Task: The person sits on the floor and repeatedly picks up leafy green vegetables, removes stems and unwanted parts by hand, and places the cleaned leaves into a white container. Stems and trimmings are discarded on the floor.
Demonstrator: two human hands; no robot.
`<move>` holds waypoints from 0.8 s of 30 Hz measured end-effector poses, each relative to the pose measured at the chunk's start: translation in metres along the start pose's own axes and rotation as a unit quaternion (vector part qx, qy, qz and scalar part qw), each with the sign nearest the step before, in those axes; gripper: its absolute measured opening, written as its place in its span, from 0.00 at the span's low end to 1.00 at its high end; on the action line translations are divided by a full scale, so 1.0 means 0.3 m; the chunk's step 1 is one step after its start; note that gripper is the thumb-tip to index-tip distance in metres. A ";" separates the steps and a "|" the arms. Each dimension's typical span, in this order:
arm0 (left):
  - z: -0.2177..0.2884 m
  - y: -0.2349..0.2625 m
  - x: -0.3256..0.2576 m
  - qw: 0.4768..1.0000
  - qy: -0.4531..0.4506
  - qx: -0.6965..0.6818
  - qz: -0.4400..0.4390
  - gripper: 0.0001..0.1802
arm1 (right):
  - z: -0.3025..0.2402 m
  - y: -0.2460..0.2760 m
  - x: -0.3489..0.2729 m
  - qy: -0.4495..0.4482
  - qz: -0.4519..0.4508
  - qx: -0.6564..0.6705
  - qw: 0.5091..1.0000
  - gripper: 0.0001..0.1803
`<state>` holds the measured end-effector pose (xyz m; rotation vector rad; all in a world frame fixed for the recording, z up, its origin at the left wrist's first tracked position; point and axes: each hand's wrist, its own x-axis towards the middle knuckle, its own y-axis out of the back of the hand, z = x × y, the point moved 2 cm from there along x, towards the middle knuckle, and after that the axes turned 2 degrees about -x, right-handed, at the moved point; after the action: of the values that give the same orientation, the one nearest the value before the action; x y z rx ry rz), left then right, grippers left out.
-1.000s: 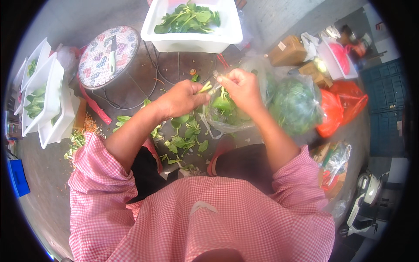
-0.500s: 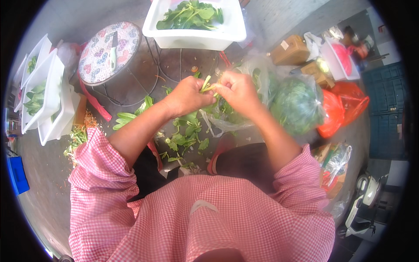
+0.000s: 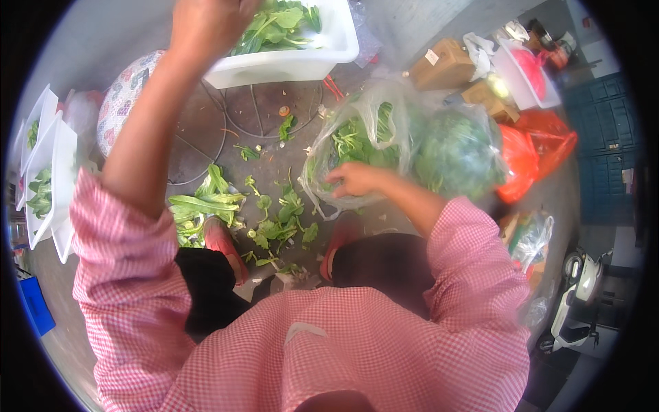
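The camera sat on the person's head, the left one of two side by side. It looked down and a bit ahead. The shirt (image 3: 309, 350) was very near and looked big. The right hand (image 3: 351, 180) was farther off, near the middle. The left hand (image 3: 213, 24) and white tub (image 3: 285, 72) were cut off at the far edge. The wide, round view reached a scooter (image 3: 575, 302) on the right.

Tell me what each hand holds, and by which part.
Cannot be told: the left hand, near the white tub, is partly out of view; the right hand is over the clear bag, its grip unclear.
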<state>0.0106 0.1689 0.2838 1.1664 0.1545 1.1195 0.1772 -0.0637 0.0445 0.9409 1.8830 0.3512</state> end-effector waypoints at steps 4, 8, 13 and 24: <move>-0.036 -0.054 0.027 0.946 -0.299 0.082 0.094 0.13 | 0.211 0.013 0.058 -0.118 0.210 0.139 0.961 0.25; -0.011 -0.125 -0.190 0.970 -0.205 -0.098 -0.086 0.26 | 0.497 0.002 0.213 -0.084 0.398 0.121 0.906 0.15; 0.062 -0.165 -0.600 0.888 -0.065 -0.304 -0.340 0.17 | 0.627 -0.117 0.450 -0.114 0.394 -0.172 0.896 0.11; 0.013 -0.637 -0.716 0.876 0.202 -0.343 -0.273 0.14 | 0.241 0.040 0.077 0.019 0.334 0.468 0.818 0.09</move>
<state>0.0255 0.0115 0.0438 0.2067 0.3517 0.7841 0.2392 -0.0496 0.0014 2.2895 1.6637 -0.2155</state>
